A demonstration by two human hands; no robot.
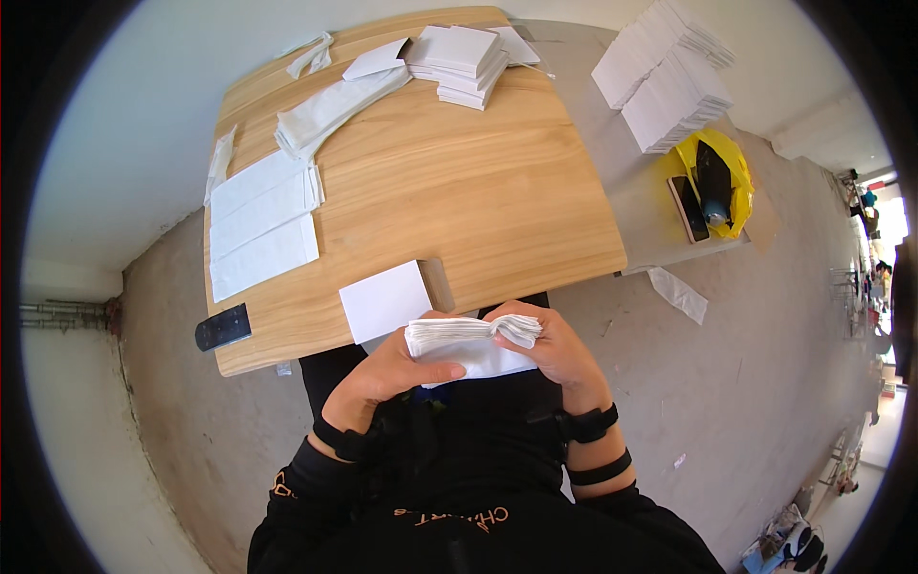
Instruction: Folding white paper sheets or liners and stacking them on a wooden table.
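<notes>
Ahead, a pale rectangular wooden table (pixel 459 182) is standing; off its near edge, your left hand (pixel 390 368) and right hand (pixel 562 352) are gripping a white, paper-like layered stack (pixel 449 332); uneven pinching could be splaying it.

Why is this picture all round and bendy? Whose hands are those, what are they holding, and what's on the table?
There's no robot here, just a person with bare hands. The camera is worn on their head and looks down; its very wide lens bends straight edges. The left hand and right hand together hold a stack of thin white sheets near the edge of the wooden table. On the table, a white block lies near the hands, flat white packets on the left, a dark flat gadget at the near left corner, and a white pile at the far side.
</notes>
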